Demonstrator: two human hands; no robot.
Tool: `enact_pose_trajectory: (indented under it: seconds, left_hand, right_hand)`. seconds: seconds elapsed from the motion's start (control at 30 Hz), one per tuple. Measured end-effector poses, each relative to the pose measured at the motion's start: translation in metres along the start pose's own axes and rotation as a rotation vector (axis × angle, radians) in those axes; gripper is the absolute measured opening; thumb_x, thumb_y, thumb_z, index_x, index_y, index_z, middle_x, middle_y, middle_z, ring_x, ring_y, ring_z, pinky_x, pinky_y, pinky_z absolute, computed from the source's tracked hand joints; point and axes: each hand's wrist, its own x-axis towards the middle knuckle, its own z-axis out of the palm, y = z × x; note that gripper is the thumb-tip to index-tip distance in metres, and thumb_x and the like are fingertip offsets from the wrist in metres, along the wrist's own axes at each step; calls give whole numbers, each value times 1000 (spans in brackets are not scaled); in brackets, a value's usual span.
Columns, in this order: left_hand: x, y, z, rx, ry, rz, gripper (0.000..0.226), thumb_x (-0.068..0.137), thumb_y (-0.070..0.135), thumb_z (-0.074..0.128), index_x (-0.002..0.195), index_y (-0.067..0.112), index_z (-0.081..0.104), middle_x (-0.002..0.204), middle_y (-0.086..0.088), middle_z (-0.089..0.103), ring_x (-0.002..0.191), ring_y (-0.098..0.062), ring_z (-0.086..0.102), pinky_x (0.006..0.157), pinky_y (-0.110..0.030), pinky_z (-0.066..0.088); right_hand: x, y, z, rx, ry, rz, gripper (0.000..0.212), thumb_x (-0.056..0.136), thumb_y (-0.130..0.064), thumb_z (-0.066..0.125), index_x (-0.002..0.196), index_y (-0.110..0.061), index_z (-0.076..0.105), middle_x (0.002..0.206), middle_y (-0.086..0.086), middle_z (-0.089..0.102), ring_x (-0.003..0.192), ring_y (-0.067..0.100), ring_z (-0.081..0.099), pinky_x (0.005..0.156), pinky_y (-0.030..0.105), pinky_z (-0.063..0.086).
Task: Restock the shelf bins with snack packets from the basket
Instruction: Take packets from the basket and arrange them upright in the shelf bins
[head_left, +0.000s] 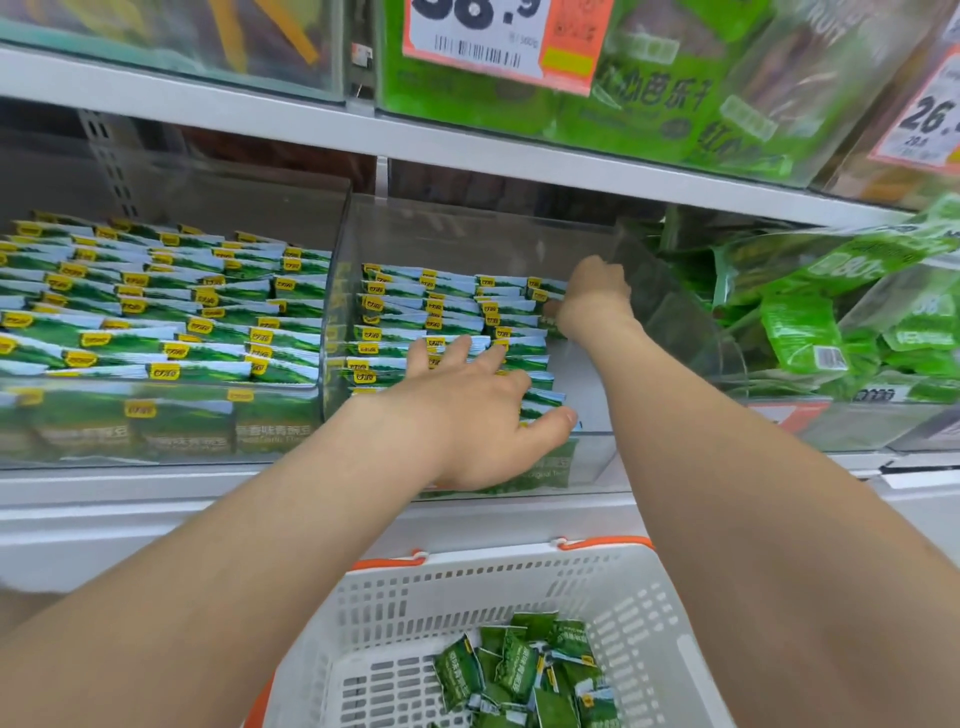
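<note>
A clear middle bin (467, 228) on the shelf holds rows of upright green-and-white snack packets (415, 306) with yellow labels. My left hand (478, 395) lies flat with spread fingers on the front rows, thumb at the bin's front edge. My right hand (595, 299) reaches deep into the bin's back right and curls its fingers round packets at the end of the rear row. Below, a white basket (415, 597) with orange handles holds several loose green packets (530, 670).
The left bin (171, 171) is packed with the same packets. The right bin (831, 312) holds larger bright green bags. A white shelf edge (311, 130) runs above, with price tags (498, 36) and more bins over it. Bare bin floor shows at the middle bin's right side.
</note>
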Motion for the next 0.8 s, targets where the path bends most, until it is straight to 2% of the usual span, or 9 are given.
enact_pose_trajectory:
  seconds: [0.1, 0.2, 0.27, 0.37, 0.47, 0.53, 0.67, 0.73, 0.8]
  left_hand:
    - [-2, 0, 0, 12, 19, 12, 82, 98, 76, 9, 162, 30, 30, 174, -5, 6, 160, -31, -2, 123, -66, -4]
    - [-4, 1, 0, 44, 54, 18, 82, 98, 75, 10, 157, 27, 39, 168, -11, 24, 156, -32, 17, 123, -65, 9]
    - [-9, 2, 1, 79, 113, 18, 80, 98, 74, 11, 145, 23, 50, 148, -12, 45, 142, -33, 38, 116, -60, 26]
    - [-14, 8, 2, 109, 244, 16, 68, 101, 69, 17, 128, 21, 57, 124, -9, 54, 121, -32, 53, 100, -50, 40]
    - [-19, 19, 7, 87, 437, 59, 48, 104, 56, 31, 123, 20, 57, 117, -7, 57, 113, -32, 57, 91, -45, 42]
    - [-22, 26, 12, 64, 589, 109, 35, 102, 46, 43, 119, 20, 59, 113, -5, 57, 109, -31, 56, 89, -45, 45]
    - [-35, 44, 25, -17, 849, 319, 13, 87, 28, 62, 95, 19, 58, 91, -2, 56, 90, -29, 55, 73, -41, 43]
    - [-45, 58, 36, 41, 788, 368, 11, 89, 30, 59, 93, 21, 54, 84, 0, 59, 85, -30, 59, 67, -40, 38]
    - [-51, 69, 49, 113, 572, 336, 10, 95, 35, 52, 102, 27, 53, 92, 0, 66, 91, -31, 66, 64, -38, 37]
  right_hand:
    - [-5, 1, -2, 0, -119, -132, 29, 98, -17, 60, 125, -7, 67, 129, 17, 64, 119, 35, 60, 95, 38, 51]
    - [-20, 6, -11, -56, -252, -200, 40, 102, -9, 47, 140, -10, 59, 143, 15, 56, 129, 35, 54, 108, 37, 48]
    - [-31, 14, -19, 13, -266, -197, 50, 100, -9, 47, 150, -14, 49, 150, 16, 48, 135, 34, 50, 107, 31, 45]
    - [-57, 29, -29, 214, -113, -198, 50, 96, -8, 48, 144, -13, 56, 144, 19, 53, 121, 33, 55, 90, 26, 44]
    - [-102, 39, -38, 443, 124, -221, 42, 89, -4, 45, 119, -15, 72, 117, 12, 69, 106, 27, 62, 82, 23, 44]
    - [-139, 45, -40, 513, 363, -306, 35, 85, -4, 47, 102, -15, 76, 98, 2, 75, 95, 21, 66, 79, 21, 42]
    - [-200, 73, -21, 616, 780, -392, 21, 82, -9, 50, 78, -14, 70, 72, -2, 67, 67, 22, 61, 61, 34, 44]
    - [-219, 97, 2, 596, 816, -372, 22, 81, -10, 49, 71, -14, 68, 64, -2, 64, 56, 21, 53, 54, 33, 38]
    - [-228, 124, 28, 583, 695, -334, 25, 80, -16, 46, 72, -16, 70, 60, -3, 64, 51, 17, 48, 53, 32, 37]
